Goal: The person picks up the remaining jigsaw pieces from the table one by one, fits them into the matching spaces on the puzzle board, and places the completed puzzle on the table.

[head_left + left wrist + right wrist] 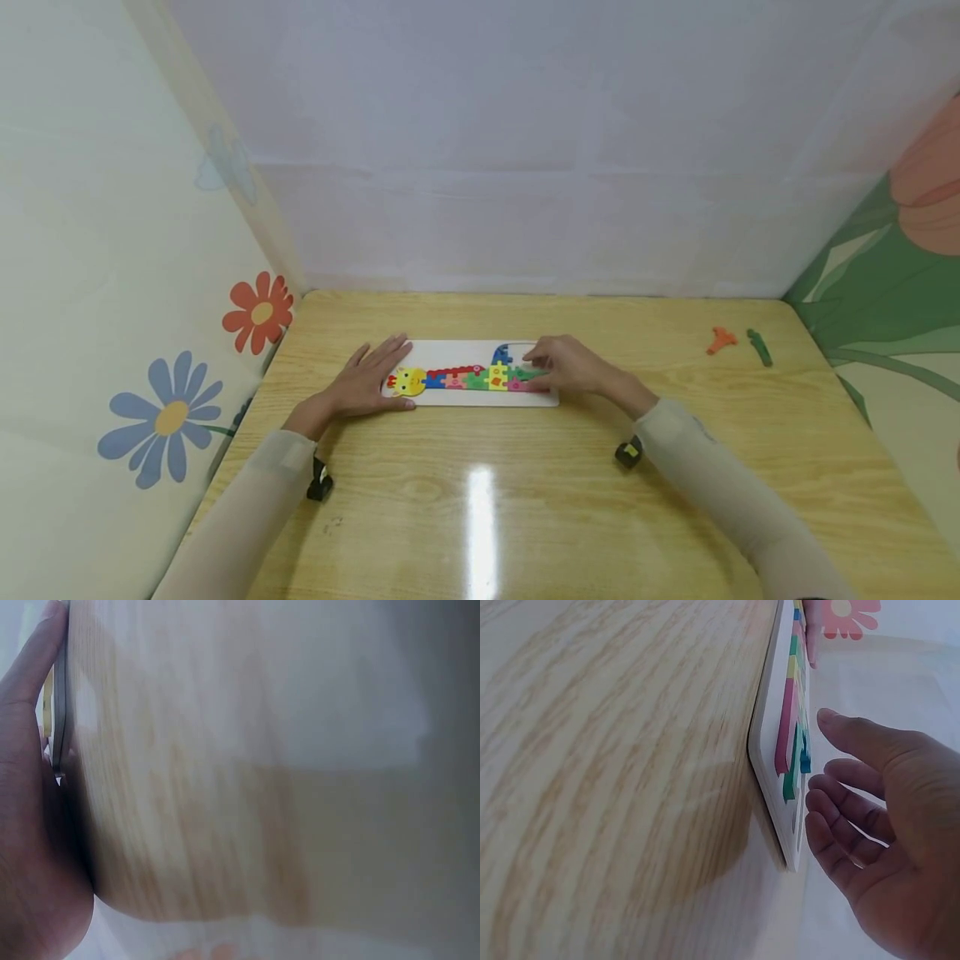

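Observation:
A white puzzle board [450, 350] lies on the table, bearing a colourful giraffe jigsaw with a yellow head piece [408, 382] at its left end. My left hand [367, 383] rests at that end, fingers spread along the top edge and thumb by the lower edge. Over the board's right end hovers my right hand [573, 367], partly hiding it in the head view. In the right wrist view, the right hand [900, 810] has loosely bent fingers, thumb apart, nothing between them. Beside it, a pink piece [785, 735] and a green piece [790, 784] sit raised on the board.
Two loose pieces, one orange [722, 340] and one green [759, 347], lie on the wooden table [420, 483] at the far right. A pale wall stands behind the table, and flower-printed panels flank both sides.

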Motion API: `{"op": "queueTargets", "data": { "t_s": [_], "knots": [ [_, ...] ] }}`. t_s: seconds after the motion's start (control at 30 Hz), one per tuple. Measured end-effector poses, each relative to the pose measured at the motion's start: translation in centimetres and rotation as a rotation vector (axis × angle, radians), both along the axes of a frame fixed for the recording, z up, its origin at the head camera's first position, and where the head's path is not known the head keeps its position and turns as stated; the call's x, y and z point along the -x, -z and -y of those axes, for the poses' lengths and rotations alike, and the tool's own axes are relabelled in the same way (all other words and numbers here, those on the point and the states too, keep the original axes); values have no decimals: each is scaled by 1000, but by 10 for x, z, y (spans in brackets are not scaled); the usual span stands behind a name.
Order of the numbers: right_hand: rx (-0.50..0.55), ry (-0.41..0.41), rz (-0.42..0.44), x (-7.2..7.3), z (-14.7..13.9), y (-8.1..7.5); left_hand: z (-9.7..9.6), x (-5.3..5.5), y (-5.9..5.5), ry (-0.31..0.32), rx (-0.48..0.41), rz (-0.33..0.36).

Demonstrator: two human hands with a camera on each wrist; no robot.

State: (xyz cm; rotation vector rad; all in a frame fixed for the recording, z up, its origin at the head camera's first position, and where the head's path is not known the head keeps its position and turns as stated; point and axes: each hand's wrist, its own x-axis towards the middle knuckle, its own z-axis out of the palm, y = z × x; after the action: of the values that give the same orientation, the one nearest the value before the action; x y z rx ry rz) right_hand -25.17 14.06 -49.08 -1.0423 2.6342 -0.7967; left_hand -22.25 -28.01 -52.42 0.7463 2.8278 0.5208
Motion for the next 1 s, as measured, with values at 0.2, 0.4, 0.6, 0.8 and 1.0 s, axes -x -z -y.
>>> {"op": "queueTargets", "data": {
  "t_s": [0.2,0.4,0.6,0.8,1.0],
  "knots": [
    [12,14,-31,0,-8,-2,1,1,1,4,0,-3],
    [12,32,-35,-2,-17,-4,1,1,1,5,1,-6],
    [11,56,-36,-4,-24,-7,0,0,0,7,-9,1],
    [8,85,-56,-5,-33,-6,1,1,3,10,-16,-17],
    [38,87,-69,-7,-41,-9,3,3,5,11,-4,-27]
  ]
}}
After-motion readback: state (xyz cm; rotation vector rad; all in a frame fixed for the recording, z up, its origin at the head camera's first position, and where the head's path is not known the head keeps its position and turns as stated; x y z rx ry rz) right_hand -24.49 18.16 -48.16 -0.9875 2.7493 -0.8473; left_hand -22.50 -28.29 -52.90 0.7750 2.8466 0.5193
